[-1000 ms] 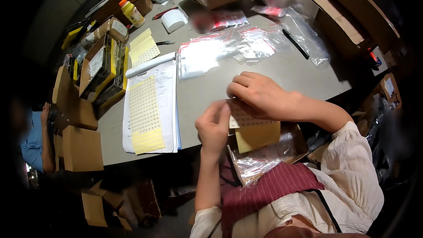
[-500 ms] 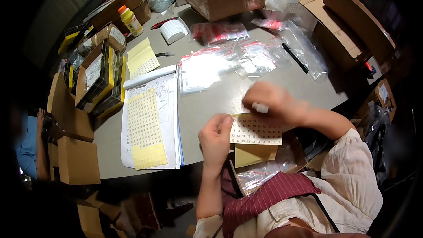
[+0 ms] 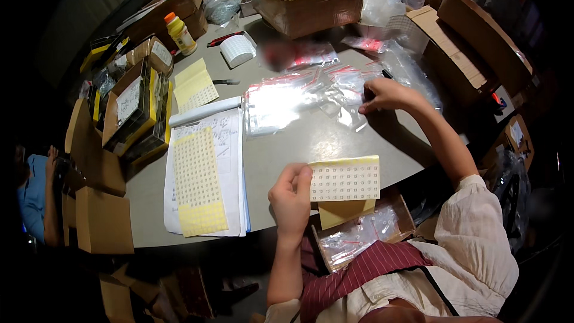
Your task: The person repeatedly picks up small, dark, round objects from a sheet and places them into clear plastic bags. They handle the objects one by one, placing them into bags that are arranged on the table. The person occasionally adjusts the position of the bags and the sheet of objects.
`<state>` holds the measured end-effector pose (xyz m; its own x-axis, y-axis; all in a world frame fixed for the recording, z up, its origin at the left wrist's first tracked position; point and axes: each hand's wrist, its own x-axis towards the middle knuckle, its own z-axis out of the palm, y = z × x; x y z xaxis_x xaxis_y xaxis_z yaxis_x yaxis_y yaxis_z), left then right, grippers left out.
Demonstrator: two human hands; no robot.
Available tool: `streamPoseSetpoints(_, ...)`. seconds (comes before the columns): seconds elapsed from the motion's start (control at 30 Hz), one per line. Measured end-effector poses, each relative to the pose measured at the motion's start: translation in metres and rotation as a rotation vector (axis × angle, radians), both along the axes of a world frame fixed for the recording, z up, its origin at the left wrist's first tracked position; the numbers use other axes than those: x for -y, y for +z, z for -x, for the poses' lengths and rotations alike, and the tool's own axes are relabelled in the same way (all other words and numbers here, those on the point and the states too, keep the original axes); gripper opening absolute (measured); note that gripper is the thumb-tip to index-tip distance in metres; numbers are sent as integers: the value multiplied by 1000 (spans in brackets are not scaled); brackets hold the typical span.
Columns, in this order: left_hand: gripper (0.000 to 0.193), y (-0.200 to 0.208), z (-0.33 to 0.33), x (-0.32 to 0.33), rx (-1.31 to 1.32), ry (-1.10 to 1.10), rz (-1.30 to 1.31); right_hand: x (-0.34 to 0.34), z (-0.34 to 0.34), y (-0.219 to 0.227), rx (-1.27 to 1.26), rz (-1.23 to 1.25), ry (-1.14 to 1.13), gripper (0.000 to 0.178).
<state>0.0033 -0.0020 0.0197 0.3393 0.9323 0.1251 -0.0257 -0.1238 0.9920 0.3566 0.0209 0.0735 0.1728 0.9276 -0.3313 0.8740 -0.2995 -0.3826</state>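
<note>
Yellow-edged sticker sheet (image 3: 345,179) is pinched in the left hand (image 3: 291,197); the right hand (image 3: 387,94), fingers loosely released, touches clear bags (image 3: 311,93) beyond it.

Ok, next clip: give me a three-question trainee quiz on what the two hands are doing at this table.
1. True or false: the left hand holds a sheet of small round stickers.
2. What does the right hand reach to? A) the orange-capped bottle B) the clear plastic bags C) the open cardboard box
3. Fill in: on the pad of paper lies another sticker sheet with a ____ lower end.

Key: 1 true; 2 B; 3 yellow.
</note>
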Motion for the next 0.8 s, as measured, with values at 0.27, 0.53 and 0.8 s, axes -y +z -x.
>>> streamPoseSetpoints(0.27,16,-8,4,-1,249,-60,107,47,43,14,168,-232,124,50)
streamPoseSetpoints(0.53,13,-9,8,-2,419,-78,161,82,66,38,321,-33,354,38)
streamPoseSetpoints(0.8,13,-3,7,-1,472,-68,173,39,7,8,-140,-327,164,32)
